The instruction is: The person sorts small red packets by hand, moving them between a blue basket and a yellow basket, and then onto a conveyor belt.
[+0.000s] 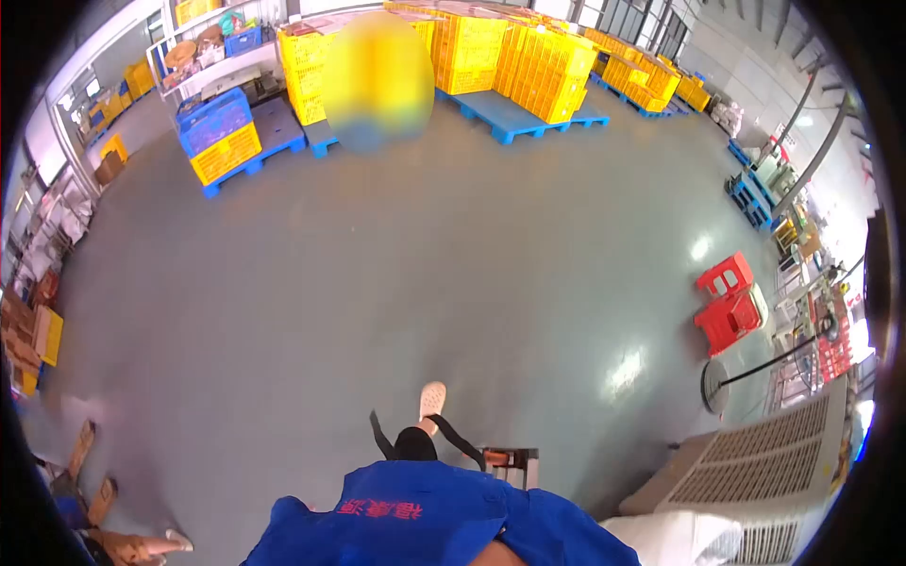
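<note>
Neither of my hands shows in the view. A bit of bare skin, perhaps an arm, peeks out at the bottom edge below my blue apron (pixel 415 509), which has red lettering. Black straps (pixel 458 439) hang out from the apron. One foot in a pale shoe (pixel 432 398) is on the grey floor. Close to the apron's right side stands a small metal-framed object (pixel 512 462) with a reddish part, mostly hidden. Farther right is a white plastic bag or sheet (pixel 672 536). What my hands hold, if anything, is out of view.
Yellow crates (pixel 472 55) stand stacked on blue pallets (pixel 510 115) at the back. Red plastic stools (pixel 729 307), a round-based stand (pixel 715 387) and a large vented cooler (pixel 755 462) are on the right. Another person's leg (pixel 132 547) shows at lower left.
</note>
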The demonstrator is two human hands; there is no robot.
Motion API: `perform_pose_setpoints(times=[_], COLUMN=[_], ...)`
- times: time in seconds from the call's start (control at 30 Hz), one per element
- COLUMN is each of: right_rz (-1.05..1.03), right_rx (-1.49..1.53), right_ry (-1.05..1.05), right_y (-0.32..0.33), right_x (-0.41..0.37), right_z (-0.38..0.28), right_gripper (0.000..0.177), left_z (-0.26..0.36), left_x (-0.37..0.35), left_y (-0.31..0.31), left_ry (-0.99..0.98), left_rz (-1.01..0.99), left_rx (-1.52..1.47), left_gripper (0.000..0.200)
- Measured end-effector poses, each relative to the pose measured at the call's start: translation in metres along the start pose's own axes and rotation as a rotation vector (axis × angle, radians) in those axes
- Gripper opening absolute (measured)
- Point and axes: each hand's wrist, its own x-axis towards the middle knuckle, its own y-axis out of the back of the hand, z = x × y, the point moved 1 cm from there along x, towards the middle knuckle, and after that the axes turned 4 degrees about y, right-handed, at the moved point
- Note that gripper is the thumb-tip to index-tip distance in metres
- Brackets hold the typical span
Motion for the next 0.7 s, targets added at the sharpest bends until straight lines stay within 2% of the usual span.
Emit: perform_pose_setpoints(times=[0.1, 0.2, 0.23, 0.3, 0.33, 0.37, 0.4, 0.43, 0.47, 0.5, 0.53, 0.57, 0.63, 0.7], right_rz=[0.022, 0.046, 0.054, 0.062, 0.065, 0.067, 0.074, 0.080, 0.087, 0.093, 0.095, 0.101, 0.097, 0.080], right_rx=[-0.004, -0.001, 0.007, 0.028, 0.039, 0.047, 0.053, 0.056, 0.058, 0.055, 0.044, 0.038, 0.033, 0.030], right_ry=[-0.018, -0.049, -0.062, -0.091, -0.100, -0.107, -0.112, -0.116, -0.117, -0.120, -0.118, -0.115, -0.116, -0.112], right_y=[0.036, 0.086, 0.104, 0.135, 0.147, 0.160, 0.172, 0.186, 0.200, 0.217, 0.237, 0.259, 0.301, 0.349], right_x=[0.099, 0.181, 0.207, 0.255, 0.282, 0.311, 0.342, 0.375, 0.409, 0.443, 0.477, 0.510, 0.567, 0.619], right_z=[-0.069, -0.131, -0.150, -0.183, -0.197, -0.214, -0.231, -0.245, -0.258, -0.270, -0.280, -0.290, -0.310, -0.337], right_gripper=[0.046, 0.046, 0.046, 0.046, 0.046, 0.046, 0.046, 0.046, 0.046, 0.046, 0.045, 0.045, 0.045, 0.045], left_z=[0.016, 0.067, 0.095, 0.195, 0.256, 0.312, 0.360, 0.409, 0.451, 0.489, 0.522, 0.546, 0.566, 0.559], left_x=[0.078, 0.211, 0.270, 0.353, 0.343, 0.362, 0.380, 0.408, 0.425, 0.452, 0.478, 0.498, 0.528, 0.577], left_y=[0.104, 0.252, 0.320, 0.482, 0.581, 0.648, 0.727, 0.779, 0.833, 0.877, 0.900, 0.914, 0.925, 0.891], left_ry=[0.077, 0.031, 0.248, 0.236, 0.070, -0.057, -0.202, -0.355, -0.520, -0.626, -0.721, -0.713, -0.442, -0.302], left_rz=[-0.068, 0.025, 0.240, 0.264, 0.301, 0.420, 0.504, 0.664, 0.677, 0.560, 0.423, 0.421, 0.607, 0.421], left_rx=[0.060, 0.314, -0.243, -0.809, -0.828, -0.998, -0.754, -0.806, -0.819, -0.952, -1.092, -1.120, -0.844, -0.693], left_gripper=[0.039, 0.043, 0.043, 0.055, 0.059, 0.054, 0.045, 0.037, 0.037, 0.037, 0.037, 0.037, 0.040, 0.043])
